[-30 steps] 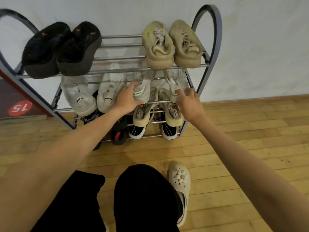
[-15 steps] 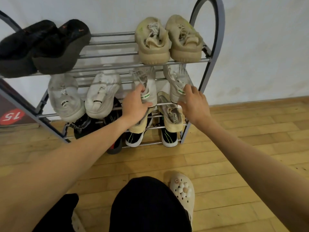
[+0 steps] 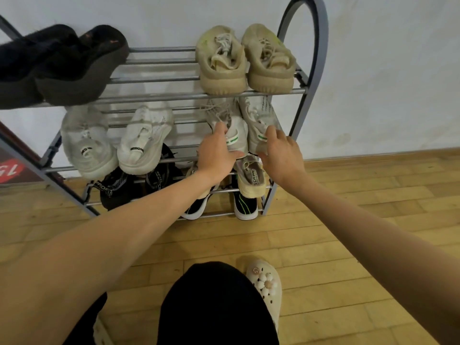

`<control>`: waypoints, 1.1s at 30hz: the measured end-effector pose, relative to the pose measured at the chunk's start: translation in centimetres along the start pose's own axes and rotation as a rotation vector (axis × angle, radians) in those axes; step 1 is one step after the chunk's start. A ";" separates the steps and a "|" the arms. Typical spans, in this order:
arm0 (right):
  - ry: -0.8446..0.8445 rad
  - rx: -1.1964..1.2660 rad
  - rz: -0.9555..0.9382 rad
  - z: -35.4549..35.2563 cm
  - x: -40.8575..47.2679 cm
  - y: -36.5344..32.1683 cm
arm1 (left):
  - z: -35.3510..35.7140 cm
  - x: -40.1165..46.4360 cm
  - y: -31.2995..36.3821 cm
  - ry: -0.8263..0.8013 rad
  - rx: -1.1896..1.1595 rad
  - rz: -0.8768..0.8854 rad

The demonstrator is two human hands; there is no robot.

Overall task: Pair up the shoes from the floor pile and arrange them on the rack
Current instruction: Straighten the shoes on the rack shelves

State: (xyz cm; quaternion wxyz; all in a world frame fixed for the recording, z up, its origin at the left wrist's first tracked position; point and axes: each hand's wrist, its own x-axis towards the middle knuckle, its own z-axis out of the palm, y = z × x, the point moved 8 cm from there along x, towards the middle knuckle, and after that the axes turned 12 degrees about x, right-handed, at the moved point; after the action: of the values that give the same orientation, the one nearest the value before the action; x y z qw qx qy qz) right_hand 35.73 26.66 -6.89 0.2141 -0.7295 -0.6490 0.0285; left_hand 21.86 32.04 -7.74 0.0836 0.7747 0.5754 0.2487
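On the rack (image 3: 251, 91), left to right, the top shelf carries black slippers (image 3: 62, 63) and a beige pair (image 3: 245, 59); the second shelf carries a white pair (image 3: 117, 143) and a green-tabbed grey pair. The left hand (image 3: 217, 155) grips the left grey sneaker (image 3: 232, 131) at its heel, thumb and fingers closed around it. The right hand (image 3: 282, 154) rests loosely spread on the right grey sneaker (image 3: 257, 120), touching its heel; whether it grips cannot be told.

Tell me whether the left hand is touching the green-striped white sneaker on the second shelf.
Touching. The head view shows the left hand wrapped over the heel of the left green-striped sneaker, thumb under it, no gap.
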 end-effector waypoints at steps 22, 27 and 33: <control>-0.124 0.049 -0.232 6.6 -2.0 -20.4 | -15.6 -4.1 -22.4 0.123 0.187 -0.346; -0.315 0.247 -0.174 9.7 -0.6 -24.4 | -13.9 -4.0 -25.1 -0.142 0.289 -0.317; -0.338 0.273 0.053 11.7 2.1 -25.1 | -13.3 -4.3 -25.7 -0.167 0.214 -0.171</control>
State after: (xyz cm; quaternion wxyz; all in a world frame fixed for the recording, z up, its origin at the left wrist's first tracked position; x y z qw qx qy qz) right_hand 8.89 33.51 -8.22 0.1982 -0.6956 -0.6462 0.2436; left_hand -7.33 34.31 -8.17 0.0691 0.7453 0.6535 0.1126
